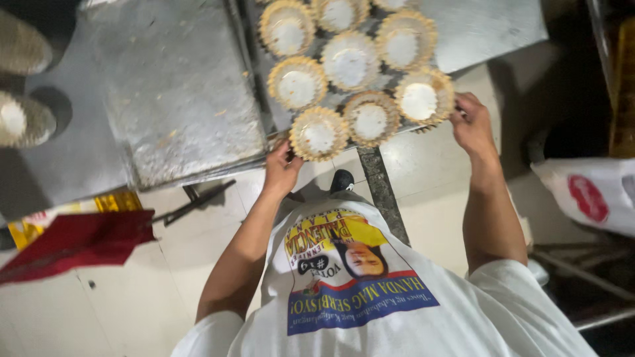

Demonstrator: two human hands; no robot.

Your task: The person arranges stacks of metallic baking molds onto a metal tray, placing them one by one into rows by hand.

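Seen from above, over a white printed T-shirt (370, 291); both bare arms stretched forward to a flat metal baking tray (489, 26); tray held by its near edge, long axis not fully in frame, near edge running roughly left to right and tilted slightly up toward the right hand; far end cut off at the top of the view.

Left hand (281, 168) closed on the near edge of the tray, fingers curled under beside the nearest tart tin (319, 134); right hand (471, 125) gripping the same tray at its near right corner, fingers touching the rim just beside the tin at the right end of the row (423, 98).

On the tray, fluted round tart tins with pale filling, all lying flat and open side up; nine counted, three of them cropped at the top edge; three along the near edge of the tray, the rest packed touching behind them.

Left of the tray, a second, bare metal sheet (172, 86) lying on a grey surface, touching or overlapping the held tray along its left side; which of the two, cannot tell.

Far left of the tray, two more round tins (23, 119) partly out of frame; below them a red and yellow packet (73, 238); right of the tray, a white plastic bag with a red mark (589, 195); pale tiled floor (132, 297) below the tray.
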